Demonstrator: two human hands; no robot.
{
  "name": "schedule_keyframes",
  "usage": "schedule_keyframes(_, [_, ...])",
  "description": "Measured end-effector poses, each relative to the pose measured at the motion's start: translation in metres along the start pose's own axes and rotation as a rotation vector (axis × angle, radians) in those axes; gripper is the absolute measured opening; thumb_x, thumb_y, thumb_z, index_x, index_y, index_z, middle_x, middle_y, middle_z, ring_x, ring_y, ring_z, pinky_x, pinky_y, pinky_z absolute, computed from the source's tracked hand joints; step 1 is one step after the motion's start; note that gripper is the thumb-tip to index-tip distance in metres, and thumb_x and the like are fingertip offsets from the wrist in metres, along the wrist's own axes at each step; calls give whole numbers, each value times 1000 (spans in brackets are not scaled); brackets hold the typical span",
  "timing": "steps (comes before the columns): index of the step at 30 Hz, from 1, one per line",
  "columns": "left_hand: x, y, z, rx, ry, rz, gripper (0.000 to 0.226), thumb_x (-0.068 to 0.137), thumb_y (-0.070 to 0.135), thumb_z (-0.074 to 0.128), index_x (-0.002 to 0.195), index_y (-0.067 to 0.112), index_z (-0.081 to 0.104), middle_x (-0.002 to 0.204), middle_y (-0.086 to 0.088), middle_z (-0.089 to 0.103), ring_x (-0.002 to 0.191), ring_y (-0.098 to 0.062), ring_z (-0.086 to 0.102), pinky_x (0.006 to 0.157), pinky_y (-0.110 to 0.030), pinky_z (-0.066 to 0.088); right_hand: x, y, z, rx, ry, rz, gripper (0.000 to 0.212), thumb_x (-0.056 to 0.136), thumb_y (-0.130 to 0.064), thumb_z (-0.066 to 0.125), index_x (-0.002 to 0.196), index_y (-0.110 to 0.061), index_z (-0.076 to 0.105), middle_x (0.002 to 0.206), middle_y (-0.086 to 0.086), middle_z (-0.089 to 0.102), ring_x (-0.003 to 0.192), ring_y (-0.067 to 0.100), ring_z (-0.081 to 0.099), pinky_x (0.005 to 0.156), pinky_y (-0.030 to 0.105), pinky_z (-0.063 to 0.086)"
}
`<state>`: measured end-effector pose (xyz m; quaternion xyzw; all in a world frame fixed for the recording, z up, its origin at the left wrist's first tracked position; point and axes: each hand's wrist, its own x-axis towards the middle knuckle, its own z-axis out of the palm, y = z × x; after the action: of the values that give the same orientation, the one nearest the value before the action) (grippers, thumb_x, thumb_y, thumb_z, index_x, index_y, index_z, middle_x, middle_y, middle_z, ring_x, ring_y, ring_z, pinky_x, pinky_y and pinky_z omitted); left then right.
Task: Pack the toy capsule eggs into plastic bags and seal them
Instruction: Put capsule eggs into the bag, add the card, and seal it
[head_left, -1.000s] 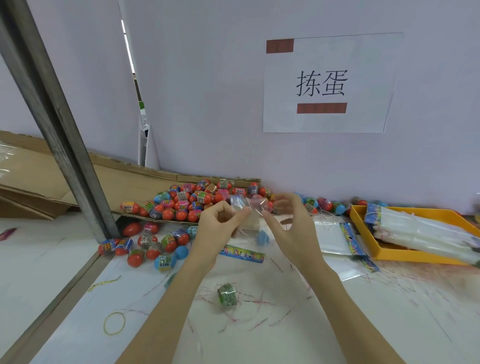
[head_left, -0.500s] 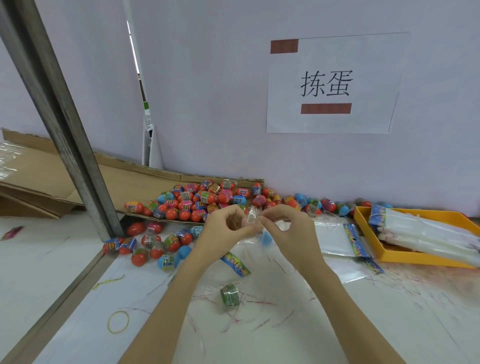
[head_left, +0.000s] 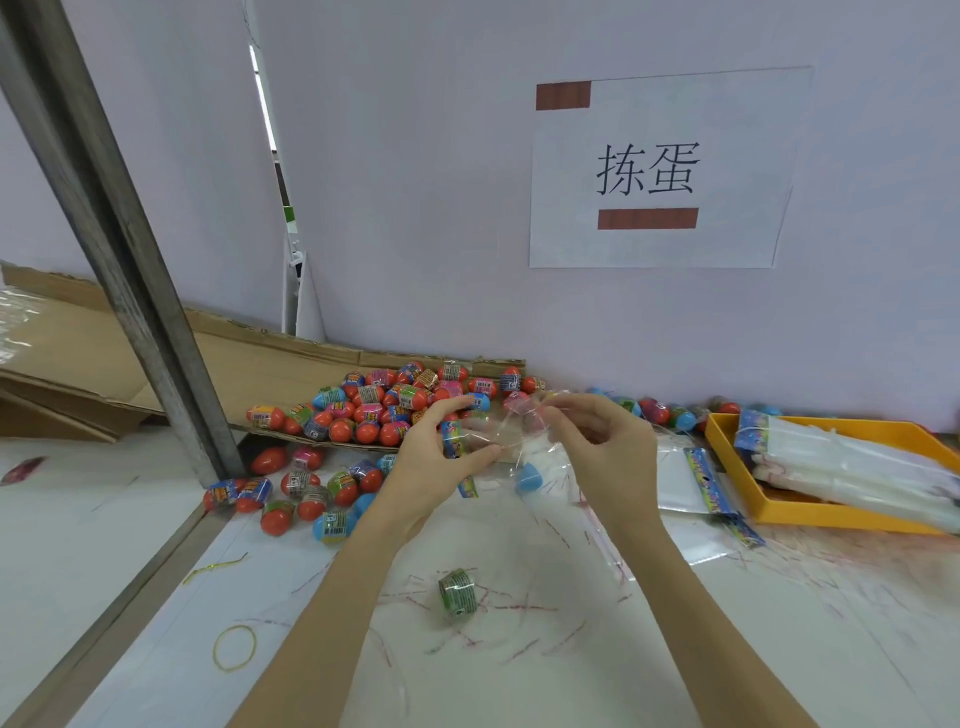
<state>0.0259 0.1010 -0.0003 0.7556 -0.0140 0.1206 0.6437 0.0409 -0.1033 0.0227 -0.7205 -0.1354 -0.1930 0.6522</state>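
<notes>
Both my hands hold one clear plastic bag (head_left: 511, 439) above the white table. My left hand (head_left: 434, 460) pinches its left side, where a colourful printed header strip shows. My right hand (head_left: 597, 447) pinches the bag's top edge with curled fingers. A heap of toy capsule eggs (head_left: 384, 405), mostly red with printed bands, lies on cardboard behind my hands. More eggs (head_left: 301, 493) are scattered on the table to the left. A blue egg (head_left: 530, 478) shows through the bag, though I cannot tell whether it is inside.
An orange tray (head_left: 779, 506) with stacked clear bags stands at the right. Flat bags (head_left: 685, 478) lie beside it. A small green tape roll (head_left: 457, 592) and a yellow rubber band (head_left: 235, 647) lie near me. A metal post (head_left: 130, 260) rises at the left. Thin coloured strips litter the table.
My hands came together on the bag half a second ago; now they have drawn slightly apart, spreading the clear bag between them.
</notes>
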Motion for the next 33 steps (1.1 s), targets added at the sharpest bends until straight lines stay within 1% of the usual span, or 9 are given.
schedule_keyframes(3, [-1,1,-2,47,44,49,73,82,24,89,144,40,54,134,30,56,117,6,62,94,-17,56,1,-5,-2,81,-78,129,10,89,-25,81,97,-31,79,86,-13,79,81,6,75,71,15,58])
schedule_keyframes(7, [-3,8,-2,89,62,88,84,71,52,88,146,45,51,135,40,52,126,9,54,96,-15,52,2,-5,-4,67,-290,297,17,90,-32,78,104,-24,82,90,-7,80,85,14,75,76,23,61])
schedule_keyframes(11, [-2,7,0,4,64,56,67,79,36,91,136,43,59,134,18,64,118,-13,68,99,-40,59,1,-4,-3,140,-272,367,14,91,-16,77,104,-13,81,89,2,81,86,21,78,83,31,63])
schedule_keyframes(15, [-3,7,-1,-80,56,-10,62,77,27,91,131,35,62,115,-3,77,104,-26,75,83,-40,63,2,-2,-4,136,-322,382,14,98,-14,69,107,-10,78,95,2,81,93,18,78,85,28,62])
schedule_keyframes(19, [-5,8,-1,-92,38,-1,42,83,17,87,121,22,69,101,-2,81,97,-21,79,90,-45,64,1,-2,-2,155,-338,399,15,99,-11,67,110,-12,77,97,3,80,94,22,77,85,29,62])
schedule_keyframes(21, [-7,10,0,-42,39,34,39,79,27,88,114,22,71,98,-1,81,94,-20,78,87,-41,64,1,-2,-3,172,-339,407,15,96,-20,72,108,-20,80,96,1,80,92,20,75,80,24,60])
schedule_keyframes(24, [-9,12,3,-18,36,79,35,79,34,88,109,22,74,95,-1,80,89,-21,77,79,-33,64,-1,0,-4,294,-420,442,22,95,-27,72,113,-20,81,105,4,80,97,19,76,74,20,57])
schedule_keyframes(28, [-7,11,1,-18,13,67,21,88,27,85,105,19,77,95,-5,79,91,-24,76,79,-31,63,-2,2,-5,406,-469,461,25,95,-27,70,115,-16,80,112,9,79,104,25,76,80,25,61])
schedule_keyframes(33, [-8,16,-2,-126,29,-27,36,84,30,84,116,18,75,100,-2,82,94,-19,78,75,-24,62,3,2,-6,374,-399,417,24,100,-20,63,116,-10,78,111,9,79,108,25,75,89,27,61])
